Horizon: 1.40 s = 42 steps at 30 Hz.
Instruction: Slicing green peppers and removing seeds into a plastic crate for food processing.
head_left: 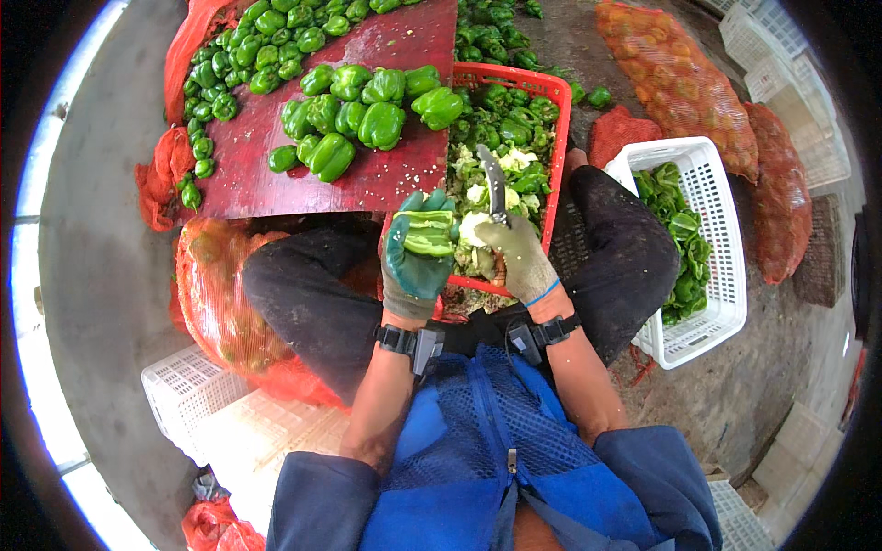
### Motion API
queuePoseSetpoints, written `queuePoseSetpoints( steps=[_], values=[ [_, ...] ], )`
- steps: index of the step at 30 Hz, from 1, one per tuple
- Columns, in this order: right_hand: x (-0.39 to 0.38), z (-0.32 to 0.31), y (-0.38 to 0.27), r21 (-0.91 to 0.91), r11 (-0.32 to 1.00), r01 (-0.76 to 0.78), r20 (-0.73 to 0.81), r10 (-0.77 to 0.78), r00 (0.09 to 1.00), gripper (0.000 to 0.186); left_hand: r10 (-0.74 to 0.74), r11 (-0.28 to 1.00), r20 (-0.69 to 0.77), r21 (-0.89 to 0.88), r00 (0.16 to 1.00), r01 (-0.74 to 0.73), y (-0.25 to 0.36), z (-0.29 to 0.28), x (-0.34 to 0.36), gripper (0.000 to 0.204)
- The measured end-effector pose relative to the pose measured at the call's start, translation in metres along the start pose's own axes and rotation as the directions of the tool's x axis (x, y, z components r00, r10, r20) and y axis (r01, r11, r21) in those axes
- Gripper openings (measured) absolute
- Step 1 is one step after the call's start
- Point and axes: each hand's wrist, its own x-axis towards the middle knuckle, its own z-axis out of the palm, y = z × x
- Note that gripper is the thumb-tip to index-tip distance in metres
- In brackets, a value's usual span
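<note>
My left hand [413, 268], in a green-coated glove, is closed around a cut green bell pepper [430, 233] with its hollow inside facing up. In my right hand [521, 256], in a pale, soiled glove, is a knife [495, 184] with a curved blade that points up and away from me. Pale pepper cores [477, 225] lie right by the right fingers; whether the fingers touch one I cannot tell. Both hands are over the near part of a red plastic crate [563, 106], which holds green pepper pieces and cores.
Whole green peppers [382, 125] lie on a red board [239, 174] ahead to the left. A white crate [730, 239] with cut peppers stands on the right. Net sacks [680, 78] are beyond it; another net sack [216, 285] sits by my left knee.
</note>
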Motion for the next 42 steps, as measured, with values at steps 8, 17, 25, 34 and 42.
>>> queuePoseSetpoints(
  steps=[8, 17, 25, 34, 42],
  values=[
    [0.021, -0.015, -0.041, -0.91, 0.353, 0.218, -0.075, -0.656, 0.751, 0.056, -0.029, 0.997, -0.012, -0.068, 1.0, 0.028, 0.025, 0.009, 0.007, 0.059],
    [0.02, 0.05, -0.003, -0.939, 0.282, 0.196, 0.088, -0.352, 0.932, 0.034, 0.032, 0.933, -0.119, 0.359, 0.992, 0.013, -0.01, 0.017, 0.007, 0.077],
    [0.017, 0.039, 0.004, -0.663, 0.747, -0.052, -0.04, 0.033, 0.999, 0.03, -0.067, 0.989, -0.141, 0.121, 0.988, 0.084, -0.013, -0.003, -0.002, 0.067],
    [0.044, 0.021, 0.037, -0.941, -0.062, 0.333, 0.303, -0.592, 0.747, 0.026, 0.115, 0.753, -0.1, 0.657, 0.988, -0.021, -0.027, -0.005, -0.001, 0.055],
    [0.041, 0.0, 0.008, -0.69, 0.717, 0.097, -0.239, -0.352, 0.905, 0.033, 0.237, 0.827, -0.154, 0.551, 0.959, -0.116, 0.001, 0.015, 0.021, 0.046]
  ],
)
